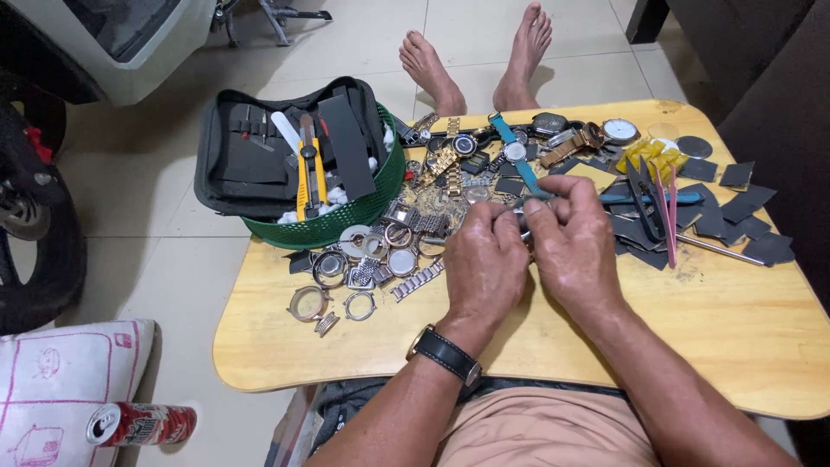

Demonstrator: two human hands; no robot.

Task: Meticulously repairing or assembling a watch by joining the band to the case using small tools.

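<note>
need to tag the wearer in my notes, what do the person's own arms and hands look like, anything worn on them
Both forearms are bare, with no sleeves or gloves. The left hand has a wristwatch on its wrist: a black strap with a silver buckle and a gold-toned case edge. The right hand and its wrist carry nothing; no rings show.

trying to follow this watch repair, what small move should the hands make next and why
Probably lift the small metal part slightly toward the camera. Both the left hand and right hand pinch it low over the cluttered wooden table, and the fingers hide most of it, so what it is cannot be told.
</note>
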